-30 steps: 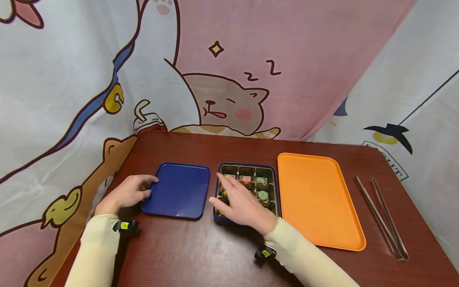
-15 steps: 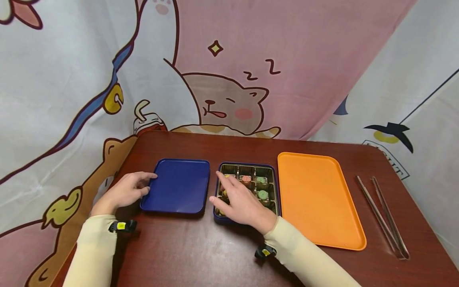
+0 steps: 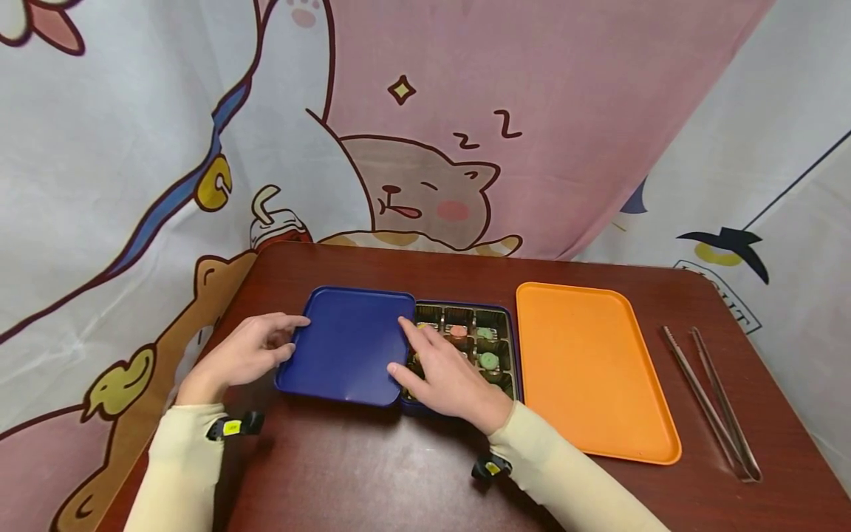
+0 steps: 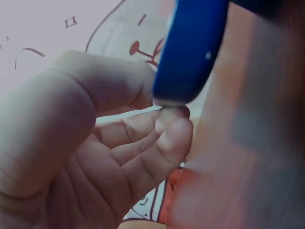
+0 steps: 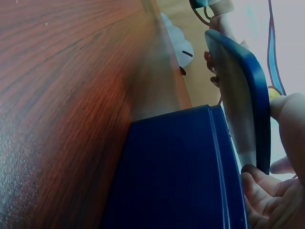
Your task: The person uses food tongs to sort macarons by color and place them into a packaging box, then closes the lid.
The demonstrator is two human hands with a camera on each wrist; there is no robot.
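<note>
My left hand (image 3: 254, 346) pinches the left edge of a square dark blue lid (image 3: 349, 347), fingers and thumb at its rim in the left wrist view. The lid is raised off the table, its right edge overlapping the left side of a blue box (image 3: 515, 362). In the right wrist view, the lid (image 5: 264, 109) hangs just over the box wall (image 5: 167, 167). My right hand (image 3: 452, 377) reaches over the box with fingers straight, its fingertips at the lid's right edge. Small round green, pink and yellow pieces, such as a green one (image 3: 488, 361), sit in the box's compartments, partly hidden by this hand.
An orange tray (image 3: 592, 369) lies flat just right of the box. Farther right are metal tongs (image 3: 718, 406), spread apart. All stand on a dark red wooden table (image 3: 346, 473), with a printed cloth (image 3: 565, 111) hanging behind.
The lid has come up off the table and moved right with my left hand, now meeting the right hand's fingertips. My right hand and the box have stayed in place.
</note>
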